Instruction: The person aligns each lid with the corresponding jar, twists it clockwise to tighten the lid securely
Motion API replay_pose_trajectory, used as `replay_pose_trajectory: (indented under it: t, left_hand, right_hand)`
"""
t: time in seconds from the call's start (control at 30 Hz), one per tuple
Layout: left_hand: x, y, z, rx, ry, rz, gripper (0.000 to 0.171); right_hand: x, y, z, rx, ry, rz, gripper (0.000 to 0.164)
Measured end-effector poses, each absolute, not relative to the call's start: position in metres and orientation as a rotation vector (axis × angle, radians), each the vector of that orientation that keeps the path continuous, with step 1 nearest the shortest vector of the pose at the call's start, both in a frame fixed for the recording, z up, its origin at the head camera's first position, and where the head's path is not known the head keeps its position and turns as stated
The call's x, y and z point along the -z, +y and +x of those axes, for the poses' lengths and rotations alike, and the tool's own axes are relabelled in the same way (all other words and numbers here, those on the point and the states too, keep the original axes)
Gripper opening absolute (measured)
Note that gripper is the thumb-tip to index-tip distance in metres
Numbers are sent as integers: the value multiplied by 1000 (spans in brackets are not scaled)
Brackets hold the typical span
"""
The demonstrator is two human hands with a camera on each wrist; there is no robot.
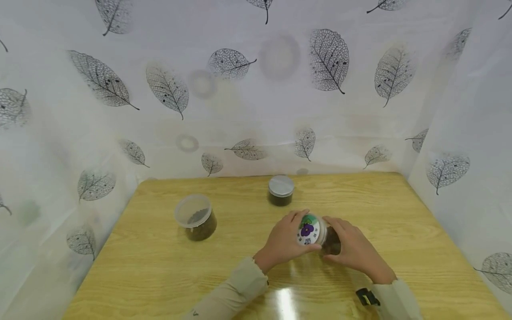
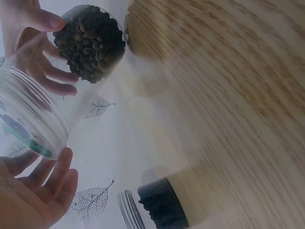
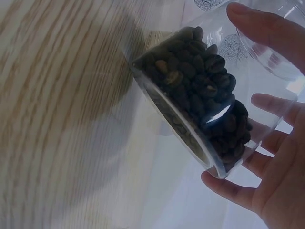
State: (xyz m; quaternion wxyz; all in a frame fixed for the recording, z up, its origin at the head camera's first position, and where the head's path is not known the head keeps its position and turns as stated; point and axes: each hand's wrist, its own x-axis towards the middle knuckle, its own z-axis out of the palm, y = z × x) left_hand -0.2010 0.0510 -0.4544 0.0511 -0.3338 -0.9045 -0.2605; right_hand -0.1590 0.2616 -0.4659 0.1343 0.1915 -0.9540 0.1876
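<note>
A clear jar (image 3: pixel 190 76) partly filled with dark coffee beans (image 2: pixel 90 43) is tilted, its base edge close over the table in the right wrist view. Its clear ridged lid (image 2: pixel 40 112) bears a round white label (image 1: pixel 308 230) with a purple flower and green leaves. My left hand (image 1: pixel 283 240) grips the lid from the left, thumb along the near side and fingers over the far side. From the right, my right hand (image 1: pixel 354 246) holds the jar's body, thumb and fingers on opposite sides. The beans lie toward the base.
Behind the hands stands a small jar with a silver lid (image 1: pixel 281 185) and dark contents. A wider clear tub (image 1: pixel 201 226) with a translucent lid and dark contents sits at the left on the wooden table (image 1: pixel 152 275). Leaf-printed curtains (image 1: pixel 248 102) surround the table's back and sides.
</note>
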Motion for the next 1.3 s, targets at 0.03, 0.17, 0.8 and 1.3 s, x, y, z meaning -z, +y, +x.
replay_pose_trajectory:
  t: [0.03,0.17,0.8,1.3]
  left_hand:
    - [455,51,-201,796,-2754,-1011,91]
    - [456,53,-201,814,-2757,-992,89]
    - [455,60,-196,916,-2853,-787,85]
    - [452,56,-201,872,-2803,-980,86]
  right_hand:
    - [466,262,-159,-548,-2765,557,99]
    - [466,262,-158,-564,-2770,557,99]
    - [466,262,-157,-602,-2791,552,96]
    - [468,265,-158,-620,-2748,570,99]
